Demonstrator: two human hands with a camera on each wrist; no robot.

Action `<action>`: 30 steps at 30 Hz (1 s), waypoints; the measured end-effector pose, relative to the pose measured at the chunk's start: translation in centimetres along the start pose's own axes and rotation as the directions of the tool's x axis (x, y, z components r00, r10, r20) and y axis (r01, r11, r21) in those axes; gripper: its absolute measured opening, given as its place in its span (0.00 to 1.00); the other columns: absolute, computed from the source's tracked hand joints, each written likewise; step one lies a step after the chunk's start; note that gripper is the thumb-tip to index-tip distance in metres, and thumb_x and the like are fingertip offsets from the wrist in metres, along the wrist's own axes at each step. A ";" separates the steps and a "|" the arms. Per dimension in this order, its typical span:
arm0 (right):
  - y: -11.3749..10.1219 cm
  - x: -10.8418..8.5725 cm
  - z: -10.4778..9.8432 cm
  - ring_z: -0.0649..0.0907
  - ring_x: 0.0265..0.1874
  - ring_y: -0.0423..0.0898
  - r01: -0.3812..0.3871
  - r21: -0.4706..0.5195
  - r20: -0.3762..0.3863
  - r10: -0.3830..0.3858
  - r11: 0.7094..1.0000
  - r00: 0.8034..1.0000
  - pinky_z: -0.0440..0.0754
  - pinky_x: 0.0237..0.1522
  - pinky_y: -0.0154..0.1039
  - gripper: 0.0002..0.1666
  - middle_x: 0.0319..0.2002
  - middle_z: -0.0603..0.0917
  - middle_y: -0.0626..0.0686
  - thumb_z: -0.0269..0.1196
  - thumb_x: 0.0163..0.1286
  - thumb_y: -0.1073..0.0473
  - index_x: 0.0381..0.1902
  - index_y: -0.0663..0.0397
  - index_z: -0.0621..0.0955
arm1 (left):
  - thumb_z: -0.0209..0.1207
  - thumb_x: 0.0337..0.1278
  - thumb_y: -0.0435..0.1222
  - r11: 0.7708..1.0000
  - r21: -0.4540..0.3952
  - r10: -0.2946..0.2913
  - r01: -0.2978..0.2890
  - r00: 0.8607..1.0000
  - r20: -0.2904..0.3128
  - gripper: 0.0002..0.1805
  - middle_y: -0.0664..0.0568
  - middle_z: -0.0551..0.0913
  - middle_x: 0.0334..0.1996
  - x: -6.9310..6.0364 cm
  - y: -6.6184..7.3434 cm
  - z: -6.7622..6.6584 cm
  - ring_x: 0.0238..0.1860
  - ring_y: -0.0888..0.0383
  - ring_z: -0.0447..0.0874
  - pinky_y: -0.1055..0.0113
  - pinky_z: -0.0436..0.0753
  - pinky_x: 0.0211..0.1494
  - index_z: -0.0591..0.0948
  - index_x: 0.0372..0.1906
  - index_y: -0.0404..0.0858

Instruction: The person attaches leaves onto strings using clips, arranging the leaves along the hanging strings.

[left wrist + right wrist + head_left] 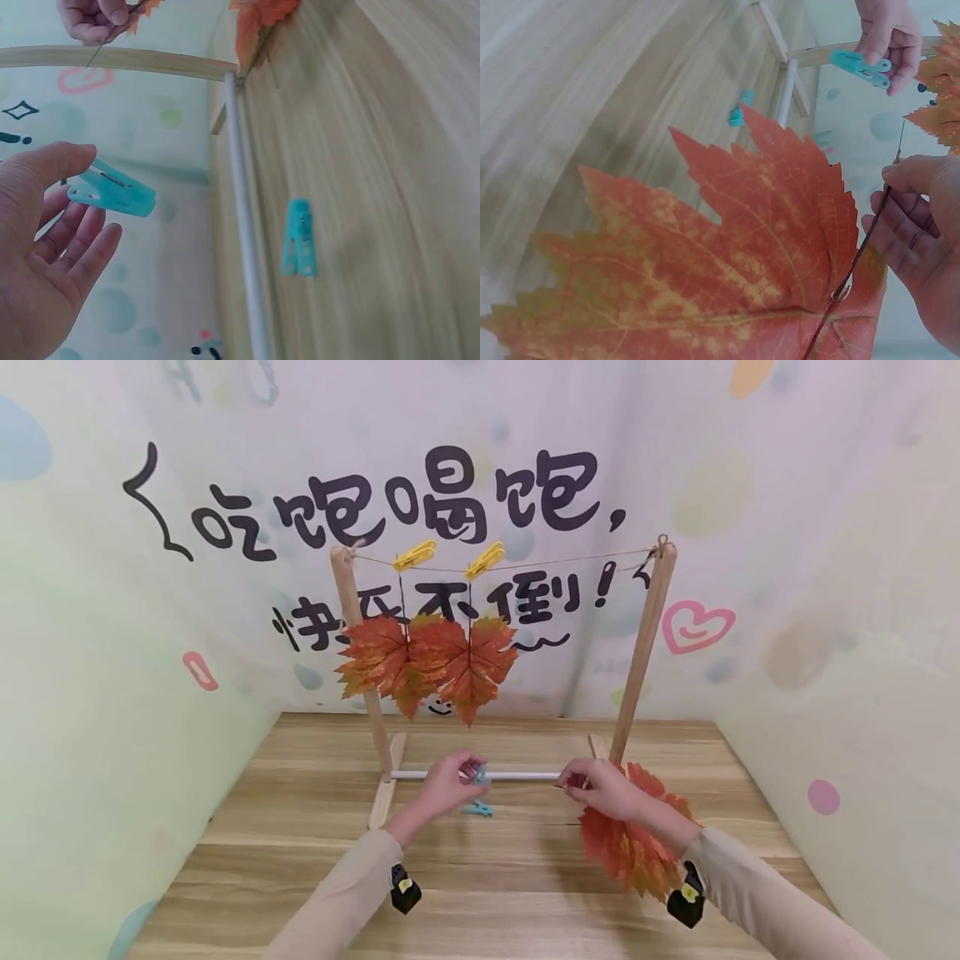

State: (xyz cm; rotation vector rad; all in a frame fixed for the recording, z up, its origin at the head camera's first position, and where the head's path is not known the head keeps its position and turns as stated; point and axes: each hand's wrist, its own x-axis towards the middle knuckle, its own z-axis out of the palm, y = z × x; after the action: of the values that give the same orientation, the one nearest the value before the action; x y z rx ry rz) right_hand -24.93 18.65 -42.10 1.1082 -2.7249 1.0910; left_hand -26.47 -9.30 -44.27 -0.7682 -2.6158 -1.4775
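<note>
My left hand (448,785) pinches a light-blue clothespin (116,187) between thumb and fingers, above the table. A second blue clothespin (300,236) lies on the wood below it. On the right, my right hand (603,789) pinches the thin dark stem (866,232) of an orange-red artificial maple leaf (757,247), whose blade spreads below the hand. Another orange leaf (262,15) shows near the foot of the right post in the left wrist view. Two more leaves (378,656) hang by their stems from yellow clothespins (486,560) on a string (570,560).
A wooden frame stands on the table (510,877), its left post (375,727) and right post (641,660) carrying the string. Low between them runs a white rod (517,776). Behind is a printed wall (480,410) with black lettering.
</note>
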 end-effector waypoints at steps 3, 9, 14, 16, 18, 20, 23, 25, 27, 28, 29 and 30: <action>-0.4 0.5 -0.5 0.76 0.27 0.37 -0.007 -0.006 -0.003 0.007 1.000 1.000 0.79 0.29 0.32 0.06 0.27 0.80 0.48 0.60 0.58 0.71 0.33 0.58 0.80 | 0.66 0.42 0.27 1.000 -0.008 -0.008 0.008 1.000 0.008 0.17 0.47 0.78 0.32 0.2 0.9 -0.9 0.35 0.54 0.77 0.71 0.79 0.36 0.78 0.42 0.30; -1.0 1.6 -1.8 0.78 0.28 0.39 -0.033 -0.005 -0.022 0.033 0.999 0.999 0.79 0.30 0.34 0.06 0.27 0.80 0.46 0.60 0.60 0.70 0.34 0.57 0.80 | 0.65 0.44 0.28 1.000 -0.018 0.005 -0.005 1.000 0.007 0.17 0.46 0.79 0.33 0.9 2.3 -2.5 0.36 0.53 0.78 0.69 0.80 0.39 0.78 0.43 0.29; -1.7 2.3 -2.8 0.78 0.28 0.41 -0.059 0.008 -0.072 0.059 0.998 0.996 0.79 0.29 0.34 0.05 0.27 0.81 0.49 0.60 0.60 0.70 0.33 0.59 0.80 | 0.64 0.43 0.27 1.000 -0.021 0.013 -0.013 1.000 0.006 0.16 0.45 0.80 0.32 1.2 3.4 -3.7 0.35 0.53 0.79 0.69 0.81 0.36 0.79 0.41 0.30; -1.8 2.6 -3.2 0.79 0.28 0.41 -0.059 0.010 -0.087 0.059 0.998 0.994 0.78 0.29 0.33 0.04 0.27 0.82 0.52 0.60 0.59 0.70 0.34 0.60 0.80 | 0.64 0.42 0.27 1.000 -0.002 0.024 -0.024 1.000 0.004 0.15 0.46 0.81 0.31 1.2 3.8 -4.1 0.34 0.54 0.80 0.70 0.81 0.35 0.79 0.41 0.30; -2.0 2.8 -3.6 0.79 0.28 0.41 -0.059 0.014 -0.102 0.060 0.998 0.993 0.78 0.29 0.33 0.05 0.27 0.82 0.53 0.60 0.59 0.71 0.34 0.61 0.80 | 0.64 0.42 0.27 0.999 0.019 0.044 -0.044 0.999 0.003 0.15 0.46 0.81 0.31 1.3 4.1 -4.5 0.33 0.54 0.80 0.71 0.80 0.34 0.79 0.40 0.30; -2.1 3.0 -3.9 0.79 0.28 0.41 -0.065 0.017 -0.118 0.066 0.998 0.991 0.78 0.29 0.33 0.04 0.27 0.82 0.53 0.60 0.59 0.71 0.33 0.62 0.80 | 0.64 0.42 0.27 0.997 0.041 0.066 -0.066 0.998 -0.004 0.14 0.46 0.82 0.30 1.5 4.5 -5.0 0.33 0.55 0.80 0.71 0.80 0.33 0.79 0.39 0.30; -2.3 3.5 -4.4 0.79 0.27 0.43 -0.078 0.028 -0.144 0.081 0.997 0.986 0.78 0.29 0.33 0.04 0.27 0.82 0.54 0.60 0.59 0.71 0.33 0.63 0.80 | 0.65 0.42 0.27 0.993 0.072 0.092 -0.090 0.995 -0.026 0.14 0.46 0.82 0.29 1.9 5.0 -5.7 0.32 0.55 0.81 0.71 0.81 0.33 0.80 0.39 0.30; -2.4 3.8 -4.8 0.79 0.27 0.43 -0.090 0.033 -0.158 0.094 0.995 0.983 0.79 0.29 0.33 0.04 0.26 0.82 0.54 0.61 0.58 0.71 0.32 0.64 0.80 | 0.65 0.42 0.28 0.991 0.089 0.101 -0.097 0.994 -0.043 0.14 0.47 0.82 0.29 2.2 5.5 -6.3 0.32 0.55 0.81 0.69 0.81 0.34 0.81 0.38 0.31; -2.8 4.2 -5.3 0.79 0.27 0.44 -0.114 0.048 -0.164 0.120 0.992 0.979 0.79 0.29 0.33 0.04 0.27 0.82 0.55 0.61 0.59 0.71 0.33 0.65 0.80 | 0.66 0.41 0.29 0.989 0.107 0.114 -0.107 0.992 -0.059 0.14 0.47 0.83 0.30 2.6 6.0 -6.9 0.32 0.55 0.81 0.67 0.81 0.36 0.81 0.39 0.31; -3.0 4.4 -5.6 0.79 0.27 0.45 -0.126 0.054 -0.166 0.134 0.991 0.977 0.79 0.29 0.32 0.04 0.27 0.82 0.55 0.61 0.59 0.70 0.34 0.65 0.80 | 0.67 0.41 0.30 0.987 0.116 0.119 -0.111 0.991 -0.064 0.15 0.48 0.83 0.30 2.8 6.3 -7.3 0.32 0.56 0.81 0.66 0.81 0.37 0.81 0.39 0.31; -3.1 4.6 -5.9 0.79 0.28 0.45 -0.137 0.059 -0.170 0.145 0.989 0.975 0.79 0.29 0.32 0.04 0.28 0.82 0.55 0.60 0.59 0.70 0.34 0.65 0.80 | 0.67 0.42 0.30 0.987 0.113 0.124 -0.116 0.990 -0.067 0.15 0.48 0.83 0.30 2.9 6.6 -7.6 0.32 0.56 0.81 0.66 0.81 0.37 0.81 0.39 0.30; -3.4 4.7 -6.1 0.79 0.28 0.45 -0.148 0.063 -0.174 0.156 0.987 0.972 0.79 0.29 0.32 0.04 0.28 0.82 0.56 0.60 0.59 0.70 0.34 0.65 0.80 | 0.67 0.41 0.31 0.986 0.112 0.135 -0.127 0.988 -0.073 0.16 0.47 0.83 0.30 3.1 7.0 -7.9 0.32 0.56 0.81 0.65 0.81 0.37 0.81 0.39 0.30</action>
State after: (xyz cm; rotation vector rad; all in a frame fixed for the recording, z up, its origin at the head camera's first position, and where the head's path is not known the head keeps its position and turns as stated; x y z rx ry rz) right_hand -27.87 17.73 -34.27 0.7729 -2.6900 1.2180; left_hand -27.69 -11.53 -33.57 -0.8334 -2.5087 -1.2953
